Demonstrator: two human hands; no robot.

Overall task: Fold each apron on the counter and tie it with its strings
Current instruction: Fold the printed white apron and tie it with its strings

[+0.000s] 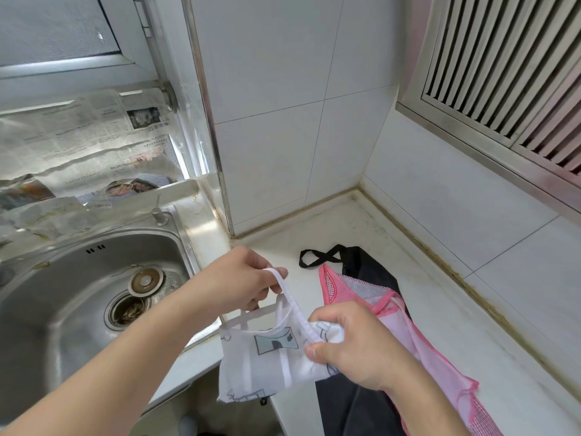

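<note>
A person's two bare hands work a folded white apron above the front edge of a pale stone worktop, between a steel sink and two more aprons lying flat; the faces of the folds are hidden inside the bundle, and its lower corner hangs past the worktop edge, so how many layers it has cannot be told. The right hand has its grip closed on the bundle's upper right end, thumb on top and fingers curled over the cloth; the left hand pinches a thin white string that rises from the bundle in a loop, the fingertips partly hidden behind the knuckles. The bundle's long axis runs roughly from the lower left to the upper right, toward the right hand; the cloth is thin, soft and creased, printed with grey and black line drawings too small to read. Just beside it a pink apron, sheer with a mesh trim, lies over a black apron, both stretching away from the viewer at a slant; the right forearm covers part of each, and their near ends are cut off by the frame; the black one's strap loops on the worktop near the tiled wall. Crumpled newspaper sits behind the sink.
</note>
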